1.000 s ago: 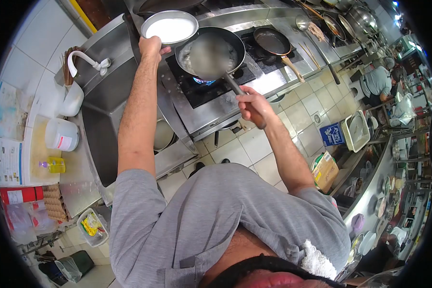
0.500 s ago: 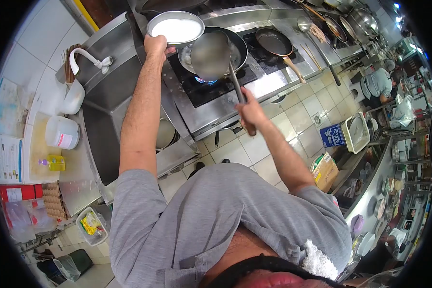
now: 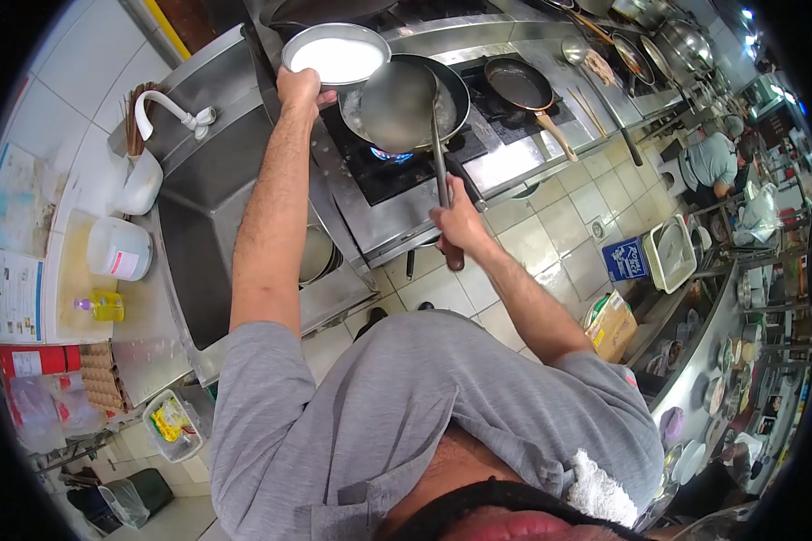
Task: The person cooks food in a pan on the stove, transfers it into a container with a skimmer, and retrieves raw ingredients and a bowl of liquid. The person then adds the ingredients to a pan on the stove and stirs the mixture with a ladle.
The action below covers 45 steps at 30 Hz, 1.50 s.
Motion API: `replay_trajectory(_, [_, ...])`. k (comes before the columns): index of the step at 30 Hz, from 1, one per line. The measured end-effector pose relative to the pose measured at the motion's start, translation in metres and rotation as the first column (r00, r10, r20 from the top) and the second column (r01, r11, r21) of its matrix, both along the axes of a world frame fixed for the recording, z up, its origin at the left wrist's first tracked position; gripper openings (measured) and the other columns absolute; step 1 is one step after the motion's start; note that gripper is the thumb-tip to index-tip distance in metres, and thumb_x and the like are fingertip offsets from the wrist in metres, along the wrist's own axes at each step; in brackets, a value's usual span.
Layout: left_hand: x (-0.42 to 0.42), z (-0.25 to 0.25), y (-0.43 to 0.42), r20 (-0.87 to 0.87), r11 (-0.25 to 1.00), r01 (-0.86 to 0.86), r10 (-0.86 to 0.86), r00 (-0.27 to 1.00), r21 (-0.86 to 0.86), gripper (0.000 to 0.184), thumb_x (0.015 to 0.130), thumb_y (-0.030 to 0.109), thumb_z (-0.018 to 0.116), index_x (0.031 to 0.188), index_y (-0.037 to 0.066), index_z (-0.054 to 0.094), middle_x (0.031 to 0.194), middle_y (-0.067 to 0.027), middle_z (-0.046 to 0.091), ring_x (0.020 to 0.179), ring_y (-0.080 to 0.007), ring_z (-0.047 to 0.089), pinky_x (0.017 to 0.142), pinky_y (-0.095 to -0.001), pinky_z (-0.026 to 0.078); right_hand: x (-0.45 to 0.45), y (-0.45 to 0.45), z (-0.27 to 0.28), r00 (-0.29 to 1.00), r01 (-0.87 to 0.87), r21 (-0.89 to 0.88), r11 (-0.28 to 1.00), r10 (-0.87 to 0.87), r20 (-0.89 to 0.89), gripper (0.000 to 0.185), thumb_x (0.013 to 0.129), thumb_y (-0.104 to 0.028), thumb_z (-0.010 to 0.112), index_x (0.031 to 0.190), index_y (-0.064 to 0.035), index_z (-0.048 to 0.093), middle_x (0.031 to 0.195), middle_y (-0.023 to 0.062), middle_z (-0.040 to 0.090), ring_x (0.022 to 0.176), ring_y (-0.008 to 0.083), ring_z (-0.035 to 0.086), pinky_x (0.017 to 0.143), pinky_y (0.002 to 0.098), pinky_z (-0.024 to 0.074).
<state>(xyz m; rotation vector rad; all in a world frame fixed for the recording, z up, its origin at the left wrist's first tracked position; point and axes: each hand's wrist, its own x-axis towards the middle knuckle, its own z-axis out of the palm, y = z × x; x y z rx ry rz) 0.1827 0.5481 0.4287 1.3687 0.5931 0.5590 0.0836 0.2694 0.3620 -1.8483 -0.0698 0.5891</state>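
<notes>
My left hand (image 3: pixel 299 88) grips the near rim of a metal bowl (image 3: pixel 295 43), which holds white contents and is over the far-left edge of the pan. My right hand (image 3: pixel 460 218) is wrapped round the long handle of a large round-headed ladle (image 3: pixel 397 106). The ladle's head looks grey and blurred, and it covers much of the dark frying pan (image 3: pixel 460 95). Pale liquid shows around it in the pan. Beneath the pan, a blue flame (image 3: pixel 391 155) burns on the stove (image 3: pixel 356 167).
A smaller frying pan (image 3: pixel 519 86) with a wooden handle sits on the burner to the right. Farther right lies another long-handled ladle (image 3: pixel 615 108). On the left are a sink (image 3: pixel 185 261) and a white tap (image 3: pixel 173 110). A co-worker (image 3: pixel 708 162) is at the far right.
My right hand has shifted slightly left and down, with the ladle's handle now steeper. The pan's dark handle shows beside it. The bowl stays over the pan's edge in my left hand.
</notes>
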Motion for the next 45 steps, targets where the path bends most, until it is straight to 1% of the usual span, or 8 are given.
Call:
replay_trajectory(7, [0.003,-0.002,-0.001,0.003,0.999,-0.005,0.005,1.000,0.035,0.044,0.075,-0.002,0.037,0.118,-0.002,0.037,0.099,-0.0224,0.054,0.064,-0.0295,0.062,0.041,-0.0316,0.055,0.055,-0.018,0.007,0.863,0.195,0.597,0.778,0.153,-0.481,0.057,0.078,-0.003,0.054,0.127,-0.0073,0.025,0.059,0.0031,0.047,0.040,0.0148,0.043,0.034,0.0295,0.0343])
replay_trajectory(11, [0.003,-0.005,0.003,-0.021,0.999,-0.002,0.003,1.000,0.049,0.044,0.074,-0.002,0.037,0.119,-0.002,0.037,0.101,-0.0224,0.053,0.064,-0.0288,0.063,0.041,-0.0305,0.054,0.035,-0.002,-0.030,0.996,-0.058,-0.074,0.996,0.063,0.068,0.062,0.078,-0.004,0.053,0.131,-0.0075,0.022,0.079,0.0138,0.057,0.045,0.0192,0.052,0.040,0.0327,0.0436])
replay_trajectory(13, [0.006,-0.006,0.005,-0.026,0.998,-0.010,0.011,1.000,0.063,0.044,0.074,-0.002,0.037,0.119,-0.002,0.037,0.101,-0.0222,0.054,0.064,-0.0285,0.063,0.041,-0.0304,0.054,0.003,0.003,-0.015,0.998,-0.039,-0.079,0.996,0.042,0.044,0.064,0.077,-0.003,0.051,0.132,-0.0081,0.018,0.079,0.0173,0.056,0.045,0.0197,0.053,0.038,0.0330,0.0452])
replay_trajectory(19, [0.004,-0.006,0.002,-0.043,0.995,0.046,-0.042,0.998,0.087,0.049,0.071,-0.005,0.039,0.119,-0.002,0.036,0.100,-0.0195,0.051,0.067,-0.0315,0.060,0.048,-0.0352,0.055,0.037,-0.042,0.007,0.830,0.235,0.645,0.727,0.195,-0.522,0.055,0.077,-0.007,0.056,0.124,-0.0062,0.028,0.062,0.0029,0.048,0.038,0.0114,0.042,0.032,0.0243,0.0312])
replay_trajectory(25, [0.001,-0.003,-0.001,-0.062,0.994,0.003,0.004,0.998,0.106,0.048,0.071,-0.004,0.040,0.119,-0.001,0.037,0.102,-0.0202,0.052,0.070,-0.0311,0.061,0.048,-0.0348,0.055,0.005,-0.018,-0.026,0.993,0.007,-0.035,0.999,-0.003,0.115,0.061,0.077,-0.002,0.052,0.131,-0.0046,0.022,0.074,0.0111,0.049,0.041,0.0156,0.046,0.035,0.0305,0.0432])
replay_trajectory(32, [0.003,-0.006,-0.004,-0.121,0.988,0.028,-0.009,0.993,0.154,0.046,0.075,-0.001,0.039,0.121,0.003,0.041,0.107,-0.0177,0.054,0.072,-0.0286,0.063,0.043,-0.0316,0.055,0.046,-0.052,0.016,0.808,0.295,0.635,0.714,0.167,-0.564,0.054,0.077,-0.005,0.056,0.124,-0.0056,0.029,0.058,0.0038,0.047,0.037,0.0145,0.042,0.031,0.0271,0.0330])
replay_trajectory(37, [-0.001,-0.003,-0.006,-0.126,0.986,0.027,-0.006,0.992,0.164,0.048,0.072,-0.002,0.039,0.120,0.002,0.040,0.105,-0.0177,0.053,0.077,-0.0294,0.060,0.048,-0.0342,0.055,0.005,-0.012,-0.016,0.996,0.030,0.017,0.999,-0.032,0.080,0.060,0.078,-0.004,0.054,0.130,-0.0077,0.024,0.057,0.0043,0.045,0.035,0.0160,0.043,0.032,0.0302,0.0372])
replay_trajectory(45, [0.005,-0.010,0.005,-0.216,0.932,-0.005,0.089,0.972,0.362,0.054,0.075,0.003,0.046,0.127,0.013,0.040,0.115,-0.0169,0.049,0.083,-0.0286,0.061,0.047,-0.0279,0.055,0.030,-0.047,0.002,0.891,0.174,0.526,0.832,0.095,-0.445,0.056,0.078,-0.002,0.053,0.127,-0.0055,0.027,0.061,0.0043,0.048,0.037,0.0136,0.043,0.031,0.0266,0.0355])
